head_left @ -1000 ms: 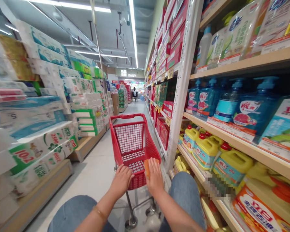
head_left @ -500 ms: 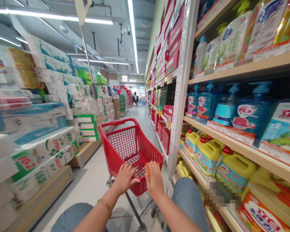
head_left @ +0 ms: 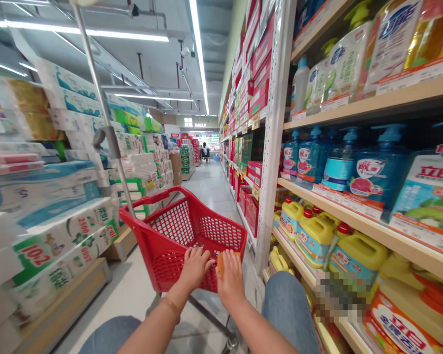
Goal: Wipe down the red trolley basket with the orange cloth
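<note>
A red plastic shopping cart (head_left: pixel 153 270) with a perforated basket stands turned at an angle in front of my knees. My left hand (head_left: pixel 196 268) lies over the basket's near rim, its fingers curled on it and the thumb toward the right. Beside it, my right hand (head_left: pixel 231 275) presses an orange cloth-like piece (head_left: pixel 221 265) against the rim near its right corner; most of this piece is under the palm. A metal pole (head_left: pixel 107 115) with a grey clip rises behind the cart's left end.
At the right, shelves (head_left: pixel 332 118) carry pump bottles and yellow jugs (head_left: pixel 313 238) of detergent, close to my right knee. Stacked paper packs (head_left: pixel 62 246) stand on low wooden platforms at the left. The tiled aisle (head_left: pixel 206 182) runs ahead, with a person (head_left: pixel 205 150) far down it.
The cart has turned, its left end and the pole swinging left and nearer to me. Both hands stay on the rim and have shifted slightly left, the orange piece still under the right one.
</note>
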### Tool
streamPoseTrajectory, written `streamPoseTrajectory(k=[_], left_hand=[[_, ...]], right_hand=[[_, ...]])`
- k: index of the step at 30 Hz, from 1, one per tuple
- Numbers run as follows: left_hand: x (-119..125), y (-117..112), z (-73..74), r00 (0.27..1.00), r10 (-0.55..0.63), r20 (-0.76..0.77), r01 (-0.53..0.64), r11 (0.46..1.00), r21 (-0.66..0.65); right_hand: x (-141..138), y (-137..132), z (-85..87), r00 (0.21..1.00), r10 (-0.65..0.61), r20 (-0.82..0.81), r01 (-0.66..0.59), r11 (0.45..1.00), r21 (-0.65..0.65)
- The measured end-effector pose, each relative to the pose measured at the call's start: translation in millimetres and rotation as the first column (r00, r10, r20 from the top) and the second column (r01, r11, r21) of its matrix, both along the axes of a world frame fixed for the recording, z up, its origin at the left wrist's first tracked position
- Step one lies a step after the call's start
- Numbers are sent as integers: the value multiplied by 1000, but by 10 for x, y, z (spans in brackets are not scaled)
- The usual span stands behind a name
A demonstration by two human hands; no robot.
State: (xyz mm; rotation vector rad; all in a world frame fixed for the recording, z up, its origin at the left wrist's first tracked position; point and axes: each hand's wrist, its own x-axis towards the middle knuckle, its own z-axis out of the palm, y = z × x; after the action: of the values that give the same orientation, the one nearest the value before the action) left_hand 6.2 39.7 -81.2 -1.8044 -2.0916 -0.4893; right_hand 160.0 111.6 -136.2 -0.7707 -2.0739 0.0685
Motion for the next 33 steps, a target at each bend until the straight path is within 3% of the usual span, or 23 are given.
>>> streamPoseTrajectory(k=[4, 8, 12, 15, 18, 20, 23, 26, 30, 33], left_hand=[[-121, -82, 58, 998, -35, -51, 35, 999, 6], [-272, -176, 133, 975, 205, -81, -199, 977, 82], [-21, -106, 122, 956, 284, -71, -277, 957, 90], [117, -79, 138, 970, 236, -60, -233, 971, 53], [-14, -220, 243, 987, 127, -98, -128, 992, 1], [-171, -381, 340, 967, 216, -133, -212, 976, 45], [-276, -554, 436, 917, 355, -183, -336, 933, 129], [-146, -523, 422, 917, 362, -164, -345, 930, 128], [19, -406, 394, 947, 288, -145, -277, 956, 91], [-81, -512, 496, 948, 266, -175, -254, 963, 87]], right_hand=[[107, 111, -36, 998, 56, 30, -58, 997, 60], [253, 355, -46, 997, 48, 54, -52, 996, 78], [-65, 249, 9, 996, -68, -57, 68, 998, -4], [-276, 87, 76, 999, 17, -50, -16, 1000, 27], [-178, 126, 102, 992, 122, -4, -122, 989, 88], [-12, 261, 94, 988, 153, 12, -153, 982, 111], [118, 427, 97, 996, 71, -55, -67, 995, 76], [-34, 337, 167, 994, -13, -112, 14, 1000, 6], [-315, -12, 289, 973, 228, 22, -229, 972, 56], [-295, -32, 287, 962, 267, 60, -271, 959, 76]])
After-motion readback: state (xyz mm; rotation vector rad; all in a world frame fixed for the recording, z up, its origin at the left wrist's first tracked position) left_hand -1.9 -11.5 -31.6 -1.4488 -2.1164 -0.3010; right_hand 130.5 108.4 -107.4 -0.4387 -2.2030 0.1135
